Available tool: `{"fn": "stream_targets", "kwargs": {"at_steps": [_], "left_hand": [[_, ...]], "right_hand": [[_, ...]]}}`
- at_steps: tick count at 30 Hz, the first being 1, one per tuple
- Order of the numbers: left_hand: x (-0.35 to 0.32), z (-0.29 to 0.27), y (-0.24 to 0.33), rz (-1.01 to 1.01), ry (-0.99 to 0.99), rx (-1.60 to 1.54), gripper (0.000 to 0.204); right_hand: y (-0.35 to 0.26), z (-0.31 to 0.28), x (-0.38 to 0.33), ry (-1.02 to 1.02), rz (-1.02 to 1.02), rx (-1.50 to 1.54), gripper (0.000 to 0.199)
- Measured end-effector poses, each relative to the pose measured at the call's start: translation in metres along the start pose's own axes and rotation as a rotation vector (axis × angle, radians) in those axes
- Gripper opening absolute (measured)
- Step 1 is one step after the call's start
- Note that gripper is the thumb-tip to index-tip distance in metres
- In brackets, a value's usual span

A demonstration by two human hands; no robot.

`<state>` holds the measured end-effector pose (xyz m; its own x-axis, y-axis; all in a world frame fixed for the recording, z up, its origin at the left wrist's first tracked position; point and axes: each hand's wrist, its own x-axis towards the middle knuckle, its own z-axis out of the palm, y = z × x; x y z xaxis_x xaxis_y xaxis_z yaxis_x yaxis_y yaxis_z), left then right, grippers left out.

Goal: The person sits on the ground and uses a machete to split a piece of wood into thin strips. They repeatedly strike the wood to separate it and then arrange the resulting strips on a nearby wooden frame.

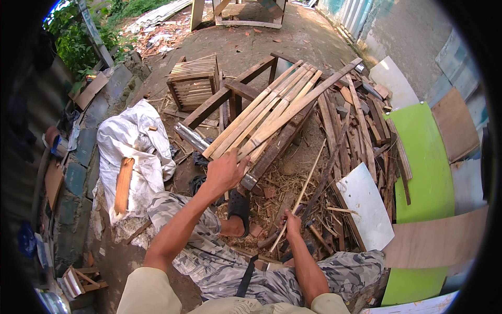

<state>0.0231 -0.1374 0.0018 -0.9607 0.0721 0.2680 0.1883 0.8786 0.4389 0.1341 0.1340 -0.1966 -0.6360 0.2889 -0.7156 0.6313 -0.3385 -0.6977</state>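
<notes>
Several pale bamboo slats (272, 112) lie side by side, slanting across a dark wooden frame (209, 107) in front of me. My left hand (226, 171) is at their near ends, its fingers bent over the end of a slat and closed on it; part of the grip is hidden. A long flat wooden strip (308, 106) crosses over the slats toward the upper right. Low on the right, my right hand (291, 224) is closed round a thin bamboo strip (308, 183), which slants up and away from my lap.
Scrap wood (361, 125) is heaped on the right, beside a white sheet (366, 206) and a green panel (426, 162). A slatted wooden crate (193, 81) stands beyond the frame. On the left lies a white sack (130, 131) with an orange-brown wood piece (124, 186). Shavings litter the ground.
</notes>
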Motion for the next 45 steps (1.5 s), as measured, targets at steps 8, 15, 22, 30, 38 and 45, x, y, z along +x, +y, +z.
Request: {"fn": "stream_targets", "kwargs": {"at_steps": [8, 15, 22, 30, 38, 45], "left_hand": [[0.101, 0.000, -0.107, -0.175, -0.027, 0.104, 0.052], [0.114, 0.030, -0.125, -0.204, -0.102, 0.067, 0.055], [0.111, 0.042, -0.137, -0.229, -0.104, 0.045, 0.056], [0.111, 0.047, -0.122, -0.275, -0.144, 0.037, 0.056], [0.110, 0.062, -0.131, -0.346, -0.143, 0.052, 0.061], [0.103, 0.067, -0.122, -0.078, 0.298, 0.216, 0.057]], "right_hand": [[0.014, -0.001, 0.009, 0.002, -0.003, -0.099, 0.021], [0.029, -0.017, 0.019, -0.010, -0.022, -0.092, 0.018], [0.031, -0.018, 0.023, 0.015, -0.007, -0.113, 0.021], [0.025, -0.013, 0.015, 0.022, -0.014, -0.150, 0.020], [0.022, -0.012, 0.014, 0.036, -0.009, -0.132, 0.021], [0.005, 0.000, 0.003, 0.027, -0.129, -0.197, 0.023]]}}
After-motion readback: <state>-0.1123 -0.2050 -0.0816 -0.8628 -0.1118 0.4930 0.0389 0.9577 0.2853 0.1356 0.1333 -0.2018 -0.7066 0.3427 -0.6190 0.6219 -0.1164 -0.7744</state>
